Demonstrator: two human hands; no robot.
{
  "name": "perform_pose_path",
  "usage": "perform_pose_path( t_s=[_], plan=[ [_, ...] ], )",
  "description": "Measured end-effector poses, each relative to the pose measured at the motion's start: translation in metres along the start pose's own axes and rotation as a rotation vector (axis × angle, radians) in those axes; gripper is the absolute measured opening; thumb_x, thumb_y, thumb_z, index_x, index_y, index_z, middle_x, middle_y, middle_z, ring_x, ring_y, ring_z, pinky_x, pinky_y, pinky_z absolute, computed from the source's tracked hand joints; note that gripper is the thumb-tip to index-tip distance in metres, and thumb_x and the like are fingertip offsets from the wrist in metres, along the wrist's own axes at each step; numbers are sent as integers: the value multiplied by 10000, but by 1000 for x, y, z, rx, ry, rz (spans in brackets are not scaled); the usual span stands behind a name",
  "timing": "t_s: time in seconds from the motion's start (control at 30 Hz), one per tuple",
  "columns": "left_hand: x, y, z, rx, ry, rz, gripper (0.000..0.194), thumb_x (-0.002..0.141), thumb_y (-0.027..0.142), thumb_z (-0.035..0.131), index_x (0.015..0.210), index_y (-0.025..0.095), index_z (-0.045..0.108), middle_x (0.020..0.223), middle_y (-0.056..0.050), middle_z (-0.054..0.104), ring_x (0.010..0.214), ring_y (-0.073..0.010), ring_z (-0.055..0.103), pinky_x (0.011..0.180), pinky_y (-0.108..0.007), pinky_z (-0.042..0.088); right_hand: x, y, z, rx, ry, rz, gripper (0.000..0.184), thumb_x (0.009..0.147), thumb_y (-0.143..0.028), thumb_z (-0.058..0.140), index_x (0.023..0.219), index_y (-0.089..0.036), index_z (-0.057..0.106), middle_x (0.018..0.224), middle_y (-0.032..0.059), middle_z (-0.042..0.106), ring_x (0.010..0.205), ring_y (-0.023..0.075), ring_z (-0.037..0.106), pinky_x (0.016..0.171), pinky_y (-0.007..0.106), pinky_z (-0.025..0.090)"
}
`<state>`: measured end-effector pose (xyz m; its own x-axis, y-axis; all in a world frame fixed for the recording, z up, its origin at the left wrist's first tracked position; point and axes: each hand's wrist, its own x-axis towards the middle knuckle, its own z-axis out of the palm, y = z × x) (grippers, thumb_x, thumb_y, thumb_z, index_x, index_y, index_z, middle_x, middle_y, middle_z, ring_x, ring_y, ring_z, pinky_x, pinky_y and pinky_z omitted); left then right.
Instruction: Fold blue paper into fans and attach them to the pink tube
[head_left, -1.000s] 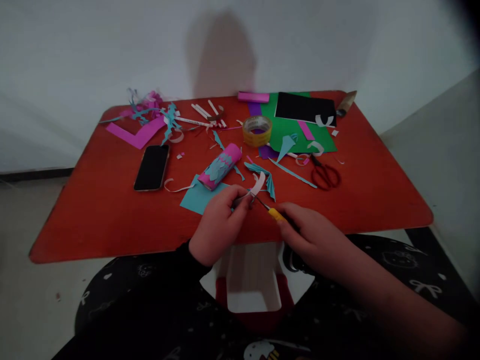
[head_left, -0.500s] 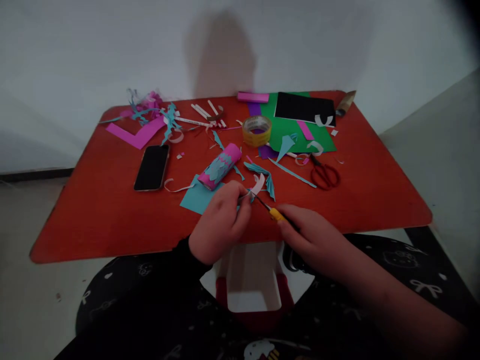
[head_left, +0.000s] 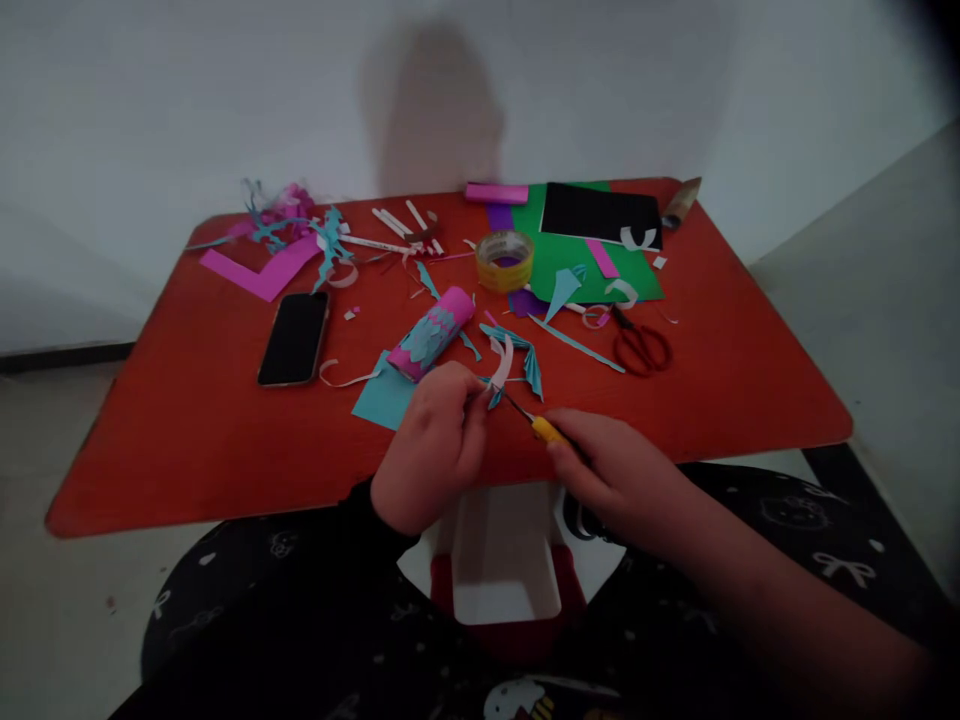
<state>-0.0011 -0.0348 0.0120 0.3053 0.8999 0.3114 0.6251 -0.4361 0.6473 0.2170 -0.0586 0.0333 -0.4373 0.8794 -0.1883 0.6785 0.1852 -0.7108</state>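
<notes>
Right now my left hand point(head_left: 431, 450) pinches a curled pale paper strip point(head_left: 501, 362), fingers closed narrowly, while my right hand point(head_left: 615, 470) grips a yellow-handled craft knife point(head_left: 547, 430), its thin tip at the paper. Around them on the red table point(head_left: 187, 440) lie a pink tube point(head_left: 431, 335) with teal paper scales, a glossy phone point(head_left: 294, 338), a tape roll point(head_left: 504, 261) and red-handled scissors point(head_left: 641, 350).

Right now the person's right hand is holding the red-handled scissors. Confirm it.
Wrong tool: in the head view, the right hand holds a yellow-handled tool with a thin metal tip. The red-handled scissors lie on the red tabletop, away from both hands.
</notes>
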Motion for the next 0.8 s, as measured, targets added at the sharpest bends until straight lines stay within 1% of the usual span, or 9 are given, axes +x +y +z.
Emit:
perform_pose_path(
  t_s=[0.17, 0.27, 0.37, 0.5, 0.57, 0.63, 0.7, 0.73, 0.8],
  plan=[
    [1, 3, -8, -51, 108, 2, 72, 1023, 184, 458, 975, 229, 488, 920, -17, 545, 860, -171, 538, 825, -326, 450, 0, 4, 5, -90, -40, 20, 221, 1016, -375, 452, 906, -222, 567, 853, 42, 675, 764, 199, 610, 653, 299, 357],
    [3, 4, -15, -59, 149, -51, 55, 1018, 209, 482, 974, 234, 503, 906, -6, 550, 822, -165, 529, 792, -319, 446, 0, 7, 4, -125, -55, 34, 251, 1025, -393, 438, 953, -221, 606, 902, 55, 704, 805, 213, 640, 661, 303, 371],
    [4, 4, -17, -127, 88, -145, 82, 1018, 239, 482, 942, 233, 509, 860, 3, 550, 773, -161, 511, 734, -311, 434, 1, 15, -5, -217, 31, 77, 280, 1026, -419, 427, 1008, -221, 624, 956, 72, 719, 837, 229, 657, 658, 311, 382],
    [5, 4, -14, -273, 12, -237, 141, 1027, 289, 469, 912, 232, 526, 831, 6, 538, 757, -158, 495, 703, -306, 424, 7, 36, -17, -492, 194, 200, 311, 1008, -440, 444, 1020, -204, 646, 1005, 121, 713, 884, 271, 665, 620, 325, 378],
    [4, 5, -12, -331, -30, -267, 153, 1025, 307, 473, 904, 230, 527, 823, 5, 525, 751, -159, 486, 692, -308, 418, 10, 47, -20, -579, 210, 216, 314, 996, -441, 468, 994, -193, 660, 996, 140, 703, 907, 290, 665, 621, 332, 398],
    [3, 6, -10, -377, -77, -289, 157, 1024, 321, 477, 909, 226, 525, 824, 5, 512, 749, -159, 475, 684, -310, 408, 13, 54, -20, -625, 209, 218, 314, 977, -445, 510, 977, -176, 672, 988, 161, 697, 927, 318, 667, 663, 362, 449],
    [3, 6, -8, -407, -119, -289, 156, 1025, 322, 475, 914, 221, 519, 819, 9, 496, 739, -154, 458, 680, -308, 397, 15, 56, -19, -603, 260, 194, 308, 958, -428, 548, 1012, -157, 685, 1039, 186, 698, 995, 354, 664, 763, 422, 502],
    [2, 6, -7, -413, -136, -282, 150, 1027, 313, 471, 919, 219, 516, 817, 13, 488, 733, -150, 450, 678, -306, 390, 17, 55, -18, -540, 301, 163, 311, 956, -414, 554, 1059, -152, 688, 1094, 194, 699, 1050, 365, 657, 825, 451, 514],
    [1, 6, -4, -414, -158, -253, 136, 1029, 290, 464, 924, 217, 508, 812, 20, 475, 723, -143, 436, 678, -300, 380, 20, 51, -17, -281, 365, 94, 331, 967, -388, 540, 1171, -168, 679, 1206, 175, 697, 1133, 344, 651, 916, 463, 523]
  ],
)
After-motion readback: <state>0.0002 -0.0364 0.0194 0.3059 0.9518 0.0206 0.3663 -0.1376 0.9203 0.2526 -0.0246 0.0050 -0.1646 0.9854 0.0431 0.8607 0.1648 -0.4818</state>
